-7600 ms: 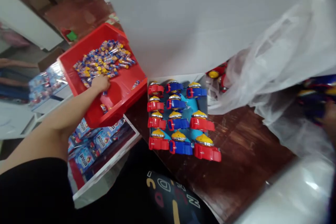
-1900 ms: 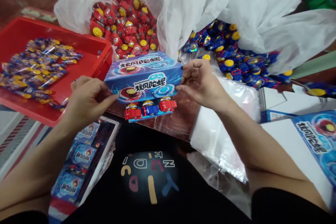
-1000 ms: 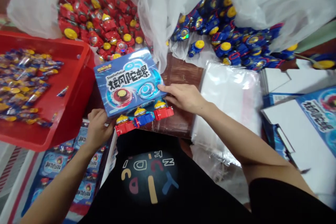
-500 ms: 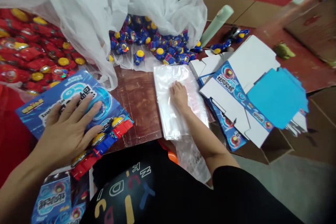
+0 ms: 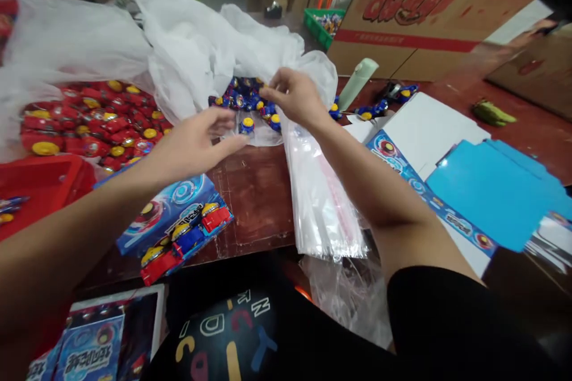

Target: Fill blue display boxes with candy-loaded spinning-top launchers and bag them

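Note:
My left hand (image 5: 203,140) hovers over the table, fingers apart and empty, near a lone blue toy (image 5: 246,125) with a yellow cap. Fingers bent, my right hand (image 5: 295,94) is at the right edge of the pile of blue toys (image 5: 241,93) in the white plastic bag (image 5: 187,36); whether it touches one is unclear. Beneath my left forearm lies a blue printed box (image 5: 167,205) with red and blue toys along its front edge. A stack of clear plastic bags (image 5: 319,202) lies under my right forearm.
Red toys (image 5: 98,119) fill a bag at the left, above a red bin (image 5: 40,184). A pale green bottle (image 5: 358,83) stands behind. Flattened printed cartons (image 5: 429,131) and a blue sheet (image 5: 491,190) lie at the right. A large cardboard box (image 5: 402,18) rises at the back.
My left hand has lifted off the blue printed box and moved right. My right hand has left the clear bags and reached forward to the blue toys. The view has tilted up.

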Demonstrator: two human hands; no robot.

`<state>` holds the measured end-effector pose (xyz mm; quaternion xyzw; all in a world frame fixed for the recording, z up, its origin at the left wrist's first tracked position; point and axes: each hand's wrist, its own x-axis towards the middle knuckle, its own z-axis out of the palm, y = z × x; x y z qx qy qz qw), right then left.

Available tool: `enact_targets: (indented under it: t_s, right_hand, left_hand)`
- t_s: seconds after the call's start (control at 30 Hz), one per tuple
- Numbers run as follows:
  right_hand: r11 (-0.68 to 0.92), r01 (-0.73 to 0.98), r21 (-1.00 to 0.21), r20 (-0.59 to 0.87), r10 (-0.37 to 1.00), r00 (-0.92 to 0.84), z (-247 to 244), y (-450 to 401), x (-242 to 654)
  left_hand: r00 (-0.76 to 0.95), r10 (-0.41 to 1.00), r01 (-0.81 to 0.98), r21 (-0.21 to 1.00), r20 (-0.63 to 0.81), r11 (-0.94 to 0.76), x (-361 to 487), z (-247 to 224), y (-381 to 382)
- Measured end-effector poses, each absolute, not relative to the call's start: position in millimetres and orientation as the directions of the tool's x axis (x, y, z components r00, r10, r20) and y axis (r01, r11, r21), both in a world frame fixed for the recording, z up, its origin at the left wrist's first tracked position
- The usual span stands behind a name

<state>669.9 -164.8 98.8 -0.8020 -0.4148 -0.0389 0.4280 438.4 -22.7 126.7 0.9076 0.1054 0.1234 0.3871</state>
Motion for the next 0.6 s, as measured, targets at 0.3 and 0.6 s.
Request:
enact_targets:
  t_s: [0.3, 0.6]
  right_hand:
    - [-0.077, 0.854, -0.514, 0.740, 0.464, 0.487, 225, -142, 647]
    - [0.205, 0.842, -0.499, 0.798, 0.488, 0.354, 252, -214, 670]
  left_hand:
    - [0.829, 0.551, -0.017, 0.989, 0.095, -0.145, 510, 177, -35]
    - [0.684, 0.671, -0.133, 0.953, 0.286, -0.271, 433, 233, 63]
